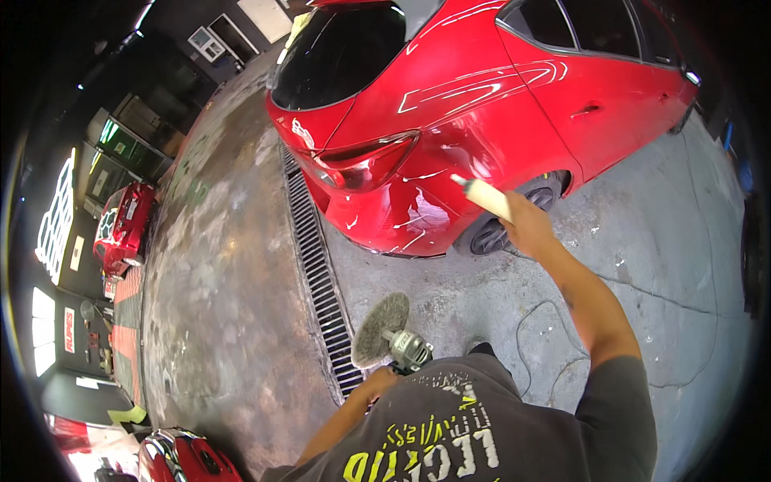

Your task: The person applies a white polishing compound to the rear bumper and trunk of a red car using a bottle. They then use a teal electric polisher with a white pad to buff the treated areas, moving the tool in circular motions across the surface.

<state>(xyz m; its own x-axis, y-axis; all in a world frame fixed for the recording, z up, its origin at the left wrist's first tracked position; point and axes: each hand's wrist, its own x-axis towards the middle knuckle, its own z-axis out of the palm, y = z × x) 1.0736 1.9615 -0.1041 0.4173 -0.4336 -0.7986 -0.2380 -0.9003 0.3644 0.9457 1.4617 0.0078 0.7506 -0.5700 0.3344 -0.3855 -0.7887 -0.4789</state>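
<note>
My right hand (530, 229) is stretched forward and closed around a cream-coloured squeeze bottle (488, 199). The bottle is tilted, its narrow nozzle toward the rear side panel of a red car (466, 104). Below the tail light (369, 163), thin white streaks show on the paint; I cannot tell which are liquid and which are reflections. Low and close to my body, my left hand (376, 386) grips a polisher (408, 350), with its fingers partly hidden. The polisher's round, greyish fluffy pad (380, 329) faces left, apart from the car.
A slotted floor drain (313, 261) runs beside the car on the left. Dark cable (520, 341) loops over the grey floor at right, near the rear wheel (518, 213). Another red car (127, 227) stands far left, and a red vehicle (181, 456) is at lower left.
</note>
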